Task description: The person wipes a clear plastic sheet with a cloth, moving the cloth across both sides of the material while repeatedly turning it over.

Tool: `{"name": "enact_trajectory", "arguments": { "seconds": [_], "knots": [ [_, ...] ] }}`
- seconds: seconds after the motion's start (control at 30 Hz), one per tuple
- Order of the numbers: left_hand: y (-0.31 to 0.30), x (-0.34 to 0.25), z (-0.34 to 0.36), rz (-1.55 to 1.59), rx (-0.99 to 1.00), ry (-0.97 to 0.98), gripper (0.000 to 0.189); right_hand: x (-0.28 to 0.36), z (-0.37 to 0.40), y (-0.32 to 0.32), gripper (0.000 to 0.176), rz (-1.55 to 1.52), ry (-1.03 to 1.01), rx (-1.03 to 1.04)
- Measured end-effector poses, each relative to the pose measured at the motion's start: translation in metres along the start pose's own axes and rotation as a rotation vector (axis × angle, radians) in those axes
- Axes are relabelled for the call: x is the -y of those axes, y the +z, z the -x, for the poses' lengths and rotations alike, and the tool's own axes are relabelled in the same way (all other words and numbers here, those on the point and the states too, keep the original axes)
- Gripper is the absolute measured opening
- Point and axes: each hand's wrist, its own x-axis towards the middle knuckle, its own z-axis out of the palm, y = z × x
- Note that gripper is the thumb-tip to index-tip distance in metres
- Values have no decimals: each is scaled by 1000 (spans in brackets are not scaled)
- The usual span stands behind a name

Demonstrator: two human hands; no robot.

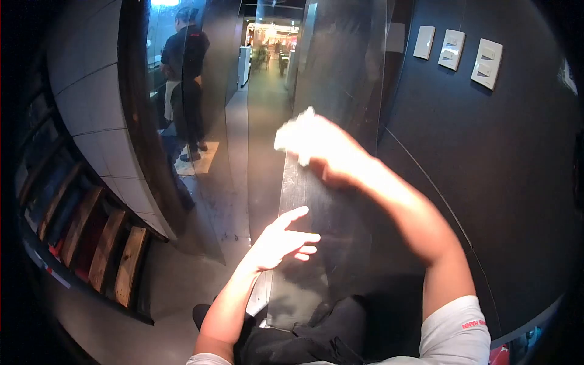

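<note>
My right hand point(331, 146) is raised in front of me, its fingers closed on a crumpled white cloth point(296, 135). Strong light washes out both the cloth and the fingers, so fine detail is lost. Behind them, in this view, stands a tall smeared glass panel point(340, 67). Lower and to the left, my left hand point(281, 244) holds nothing; its fingers are apart and point to the right. That hand overlaps a long dark strip point(298, 292) running away from my legs.
Wooden steps point(131, 261) climb at the left beside a pale tiled wall point(94, 91). Light switches point(451, 50) are on the dark wall at right. Beyond the glass, a person in dark clothes point(185, 67) stands near a mat point(204, 159). A corridor point(267, 103) leads away in the middle.
</note>
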Motion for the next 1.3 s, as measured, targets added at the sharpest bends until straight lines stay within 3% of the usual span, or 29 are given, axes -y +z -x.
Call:
{"name": "enact_trajectory", "arguments": {
  "seconds": [0.03,0.07,0.17,0.27,0.3,0.33,0.4,0.47,0.53,0.6,0.63,0.67,0.7,0.73,0.77,0.83,0.87,0.93,0.97,1.07,1.1,1.13,1.17,1.2,1.3],
  "knots": [
    [-8,6,-8,0,-21,-29,74,31,19,19,42,-153,-86,-10],
    [-18,17,-16,2,-45,-59,74,55,42,50,32,-327,-28,-18],
    [-44,53,-20,-82,105,223,72,92,62,51,22,-647,212,446],
    [-29,35,-14,40,-24,9,67,65,17,-8,26,-177,153,449],
    [-27,26,-12,5,-3,30,68,29,20,1,20,-111,96,76],
    [-26,22,-10,-2,-6,27,68,-5,13,-19,23,250,88,118],
    [-29,12,-7,-21,-11,19,69,-100,23,-37,36,538,85,-181],
    [-33,10,-2,-24,22,4,68,-128,6,-63,54,512,443,-270],
    [-38,20,0,-1,35,1,68,-120,4,-52,47,352,310,-448],
    [-44,27,-4,23,-16,17,66,-74,21,-16,53,323,125,-308],
    [-52,31,-10,48,-23,43,66,-36,36,12,52,-33,229,-250],
    [-55,33,-14,72,-35,68,65,0,53,36,47,40,149,-63],
    [-54,27,-17,39,-104,46,61,43,60,58,45,-501,319,-48],
    [-58,24,-24,-71,-114,11,57,68,76,77,47,-270,125,137],
    [-64,31,-26,-99,-100,47,56,87,108,89,47,-439,332,171],
    [-63,32,-24,-88,-89,52,54,82,96,76,41,-47,-5,227],
    [-53,26,-18,-49,-92,15,55,71,84,58,38,-149,97,351],
    [-47,25,-11,19,-64,-8,55,45,53,15,29,-96,205,81],
    [-48,28,-9,47,-34,11,56,2,66,22,32,376,4,-201],
    [-43,26,-1,41,-11,21,59,-106,58,-16,43,538,320,-366],
    [-40,23,2,12,-29,3,59,-128,53,-27,33,397,486,-641],
    [-39,21,4,-16,-47,-14,59,-129,40,-48,23,62,959,-836],
    [-40,22,6,-55,-60,-15,59,-161,42,-65,29,-565,1111,-1020],
    [-41,25,6,-47,-61,-10,59,-155,43,-82,38,-1108,877,-1141],
    [-45,31,4,-21,-77,-9,60,-126,48,-110,50,-1494,567,-902]
  ]
}}
